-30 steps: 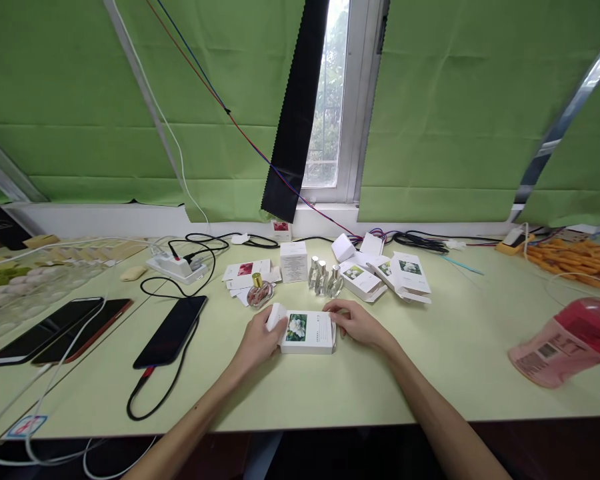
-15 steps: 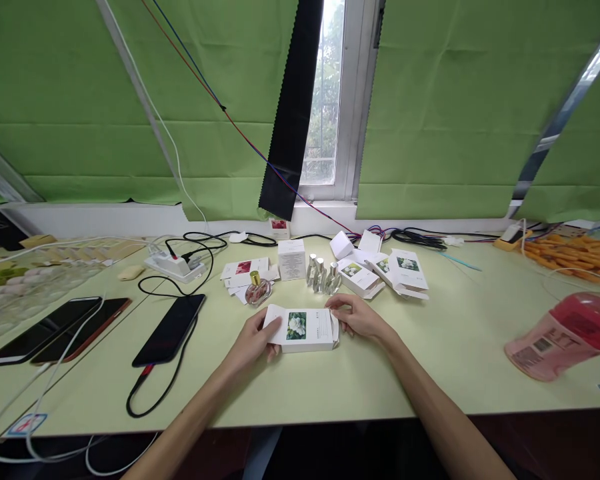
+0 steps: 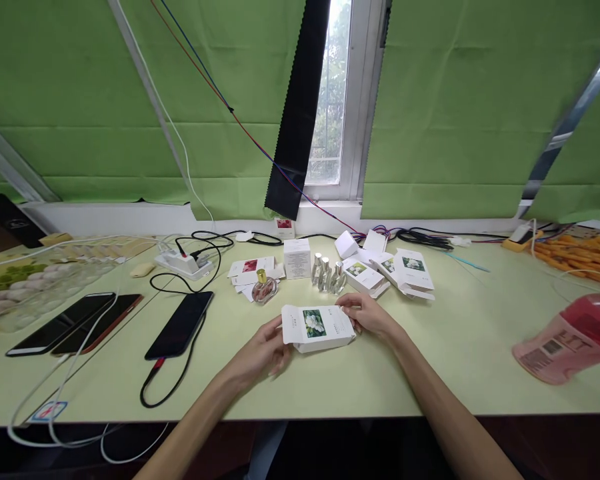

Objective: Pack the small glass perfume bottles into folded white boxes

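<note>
My right hand (image 3: 366, 313) pinches the white box (image 3: 324, 327) at two o'clock; my left hand (image 3: 261, 352) curls at its nine-o'clock flap (image 3: 291, 325), grip unclear.

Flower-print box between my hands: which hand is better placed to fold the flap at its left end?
Probably your left hand: it is right beside the flap, while your right hand is at the opposite end of the flower-print box.
</note>
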A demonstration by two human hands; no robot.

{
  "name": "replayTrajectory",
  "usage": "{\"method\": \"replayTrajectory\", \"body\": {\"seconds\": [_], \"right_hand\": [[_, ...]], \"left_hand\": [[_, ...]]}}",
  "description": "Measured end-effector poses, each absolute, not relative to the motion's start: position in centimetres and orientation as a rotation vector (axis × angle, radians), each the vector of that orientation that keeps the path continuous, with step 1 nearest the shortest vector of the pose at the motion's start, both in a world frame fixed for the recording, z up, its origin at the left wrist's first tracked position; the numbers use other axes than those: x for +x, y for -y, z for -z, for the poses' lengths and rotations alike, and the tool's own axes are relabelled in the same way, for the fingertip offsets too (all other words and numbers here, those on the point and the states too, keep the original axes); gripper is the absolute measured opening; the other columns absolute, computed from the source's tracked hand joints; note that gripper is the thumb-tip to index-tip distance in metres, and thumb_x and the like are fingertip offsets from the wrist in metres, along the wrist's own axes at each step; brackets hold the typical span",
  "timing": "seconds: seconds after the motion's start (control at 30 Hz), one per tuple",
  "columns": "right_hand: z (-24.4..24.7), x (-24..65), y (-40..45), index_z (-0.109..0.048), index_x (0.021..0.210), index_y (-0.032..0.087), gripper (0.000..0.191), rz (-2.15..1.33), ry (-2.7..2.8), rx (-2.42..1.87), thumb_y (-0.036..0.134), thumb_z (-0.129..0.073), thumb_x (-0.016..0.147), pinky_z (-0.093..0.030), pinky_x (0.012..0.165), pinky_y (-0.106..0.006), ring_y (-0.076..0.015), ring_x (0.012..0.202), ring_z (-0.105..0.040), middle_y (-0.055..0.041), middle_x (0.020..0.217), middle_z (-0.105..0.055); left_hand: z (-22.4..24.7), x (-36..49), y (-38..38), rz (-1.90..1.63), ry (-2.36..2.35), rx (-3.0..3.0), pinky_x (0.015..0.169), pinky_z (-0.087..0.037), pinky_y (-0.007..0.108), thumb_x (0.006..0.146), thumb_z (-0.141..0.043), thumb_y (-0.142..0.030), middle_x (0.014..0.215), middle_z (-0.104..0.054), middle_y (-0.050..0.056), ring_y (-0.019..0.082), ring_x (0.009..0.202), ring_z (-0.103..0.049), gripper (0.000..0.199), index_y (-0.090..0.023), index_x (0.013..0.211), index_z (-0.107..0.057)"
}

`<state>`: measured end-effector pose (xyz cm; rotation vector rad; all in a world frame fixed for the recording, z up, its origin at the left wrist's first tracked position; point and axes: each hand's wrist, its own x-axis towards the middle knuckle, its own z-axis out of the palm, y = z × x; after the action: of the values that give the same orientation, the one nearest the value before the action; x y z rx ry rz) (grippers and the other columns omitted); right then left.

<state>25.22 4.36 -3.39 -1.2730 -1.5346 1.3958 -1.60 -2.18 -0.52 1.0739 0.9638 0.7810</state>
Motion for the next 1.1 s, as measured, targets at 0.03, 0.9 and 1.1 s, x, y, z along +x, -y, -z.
{"method": "replayTrajectory", "body": {"seconds": [0.03,0.9,1.1], "right_hand": [[3.3,25.2,-4.4,-0.069,0.094,0.017,0.016,-1.393,1.536,-1.280,0.028,-0.065,0.084,-0.038,0.037,-0.020,-0.0084,0.046,-0.047,0.0029,0.062,-0.057],[3.2,26.9,-4.9,-0.074,0.103,0.012,0.034,-1.390,1.492,-1.348,0.009,-0.053,0.076,-0.037,0.037,-0.022,-0.0089,0.039,-0.051,-0.0027,0.070,-0.072],[3.3,26.9,-4.9,-0.073,0.101,0.017,0.043,-1.148,1.516,-1.412,0.005,-0.050,0.067,-0.048,0.045,-0.027,-0.0073,0.041,-0.054,-0.0068,0.116,-0.073]], "left_hand": [[0.6,-1.3,2.2,-0.797,-0.993,1.115,0.037,-0.029,0.017,0.076,-0.071,-0.029,0.070,-0.061,-0.001,0.006,0.044,-0.045,0.055,-0.020,0.128,-0.058],[1.3,0.5,-1.7,-0.777,-1.259,1.268,0.036,-0.020,0.016,0.061,-0.061,-0.016,0.051,-0.053,-0.007,0.004,0.038,-0.036,0.046,-0.017,0.107,-0.064],[1.0,0.9,-1.6,-0.807,-1.261,1.297,0.037,-0.019,0.016,0.058,-0.059,-0.015,0.055,-0.056,-0.004,0.004,0.039,-0.036,0.031,-0.017,0.089,-0.062]]}}
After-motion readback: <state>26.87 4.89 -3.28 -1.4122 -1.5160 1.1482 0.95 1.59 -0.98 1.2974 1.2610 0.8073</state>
